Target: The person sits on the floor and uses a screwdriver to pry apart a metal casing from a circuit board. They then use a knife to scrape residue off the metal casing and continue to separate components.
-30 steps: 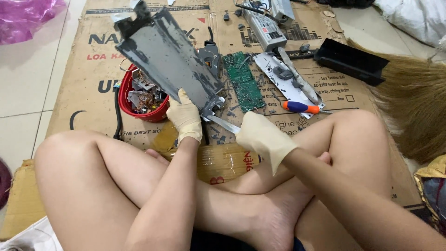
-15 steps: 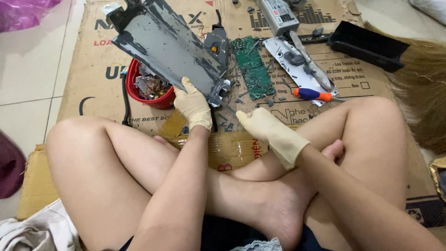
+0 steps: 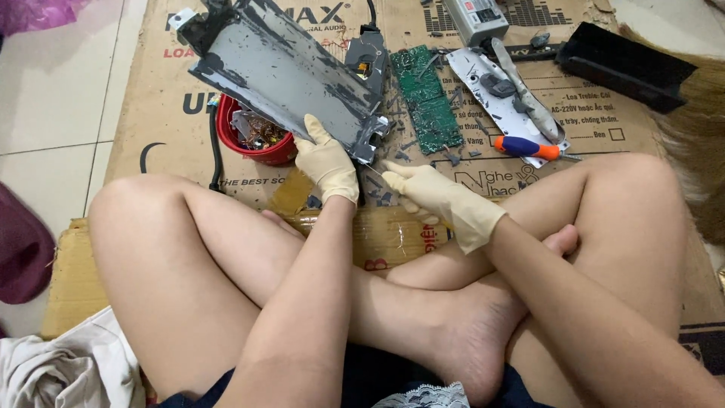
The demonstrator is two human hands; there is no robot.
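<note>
Head cam: left hand (image 3: pixel 326 160) grips grey metal panel (image 3: pixel 283 72), long axis up-left; right hand (image 3: pixel 432 198) fisted.

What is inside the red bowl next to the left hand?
The red bowl holds a jumble of scrap: copper-coloured wire coils and small metal bits. The grey metal panel held by the left hand covers its far side, so the rest is hidden.

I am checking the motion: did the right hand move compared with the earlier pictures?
Yes. The right hand drew back from the orange-and-blue screwdriver toward the grey metal plate.
</note>
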